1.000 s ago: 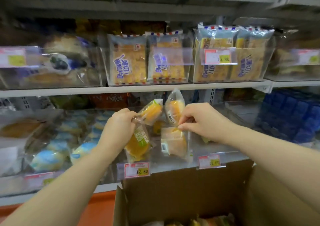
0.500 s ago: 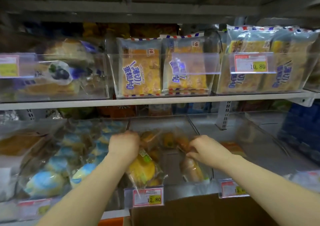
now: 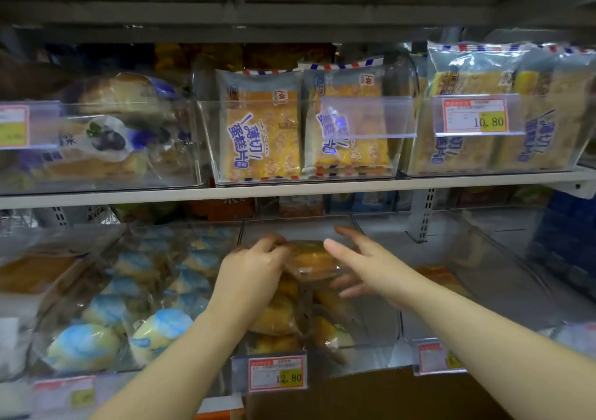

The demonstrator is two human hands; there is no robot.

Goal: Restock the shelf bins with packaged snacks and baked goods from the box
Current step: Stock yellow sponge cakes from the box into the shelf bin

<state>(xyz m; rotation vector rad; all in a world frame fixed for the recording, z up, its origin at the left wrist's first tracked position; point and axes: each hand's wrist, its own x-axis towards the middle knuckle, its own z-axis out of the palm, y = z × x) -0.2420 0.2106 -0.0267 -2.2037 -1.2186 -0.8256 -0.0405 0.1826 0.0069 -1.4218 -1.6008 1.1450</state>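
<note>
A clear middle bin [image 3: 380,329] on the lower shelf holds several yellow-orange cakes in clear wrappers [image 3: 277,318]. My left hand [image 3: 250,273] reaches into the bin and its curled fingers grip one wrapped cake [image 3: 311,258] at the top of the pile. My right hand [image 3: 361,266] hovers beside that cake on its right, fingers spread and straight, holding nothing. The cardboard box [image 3: 387,394] shows only as a brown edge at the bottom.
A bin of blue-and-white wrapped buns [image 3: 151,294] stands to the left, a nearly bare clear bin [image 3: 503,277] to the right. The upper shelf [image 3: 290,189] carries bins of sliced-cake packs [image 3: 263,135]. Price tags [image 3: 277,373] hang on the bin fronts.
Both hands lowered the wrapped cakes into the middle bin. My right hand has let go and opened; my left hand has moved deeper in, onto the top cake.
</note>
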